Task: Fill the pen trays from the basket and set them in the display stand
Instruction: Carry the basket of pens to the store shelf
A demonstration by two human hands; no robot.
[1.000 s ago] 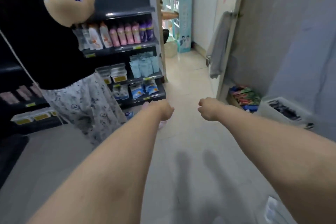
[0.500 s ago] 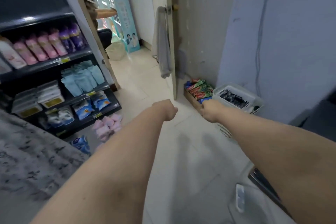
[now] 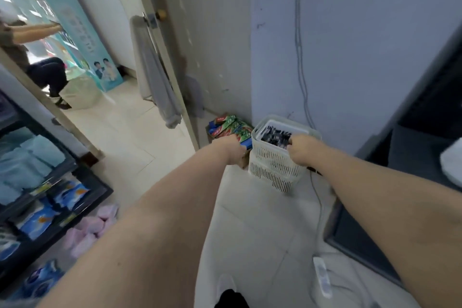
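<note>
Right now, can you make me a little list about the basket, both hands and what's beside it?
Basket: white perforated plastic basket, on the floor by the wall
Inside: dark small items, blurred
Left: left hand at its left edge, grip unclear
Right: right hand curled over its right rim
Beside: green and red packs, left of it

Left hand (image 3: 233, 150), right hand (image 3: 300, 149), holding white basket (image 3: 271, 161)
</note>
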